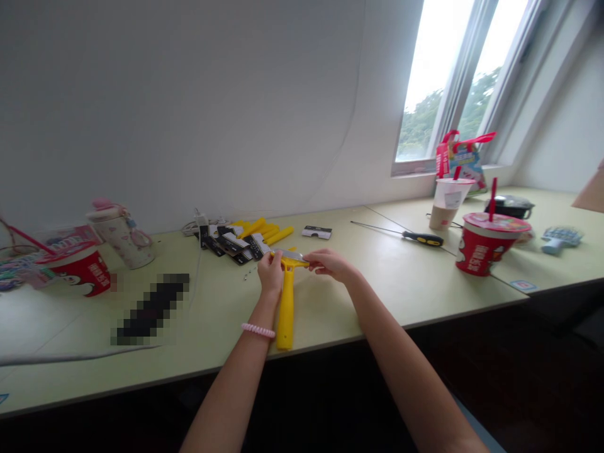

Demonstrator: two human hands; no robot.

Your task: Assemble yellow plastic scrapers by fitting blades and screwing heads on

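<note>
A yellow-handled scraper point(285, 308) lies near the table's front edge, its handle pointing toward me. A grey metal blade point(291, 255) shows across its wide head. My left hand point(270, 273) is closed on the left end of the head, thumb on top. At the opposite end, the fingers of my right hand point(334, 264) pinch the head's corner; their tips are too small to make out fully. Just beyond my hands is a pile of black-and-white cards point(231, 243), with several yellow handles point(279, 235) lying among them. Tiny metal bits point(247, 275) rest beside my left hand.
One more card point(316, 232) lies behind my right hand. A screwdriver point(421, 238) points leftward on the table point(377, 283). Red cups point(486, 245) stand at both sides, with a tumbler point(123, 236) at left. A pixelated dark object point(153, 309) lies left of my arm.
</note>
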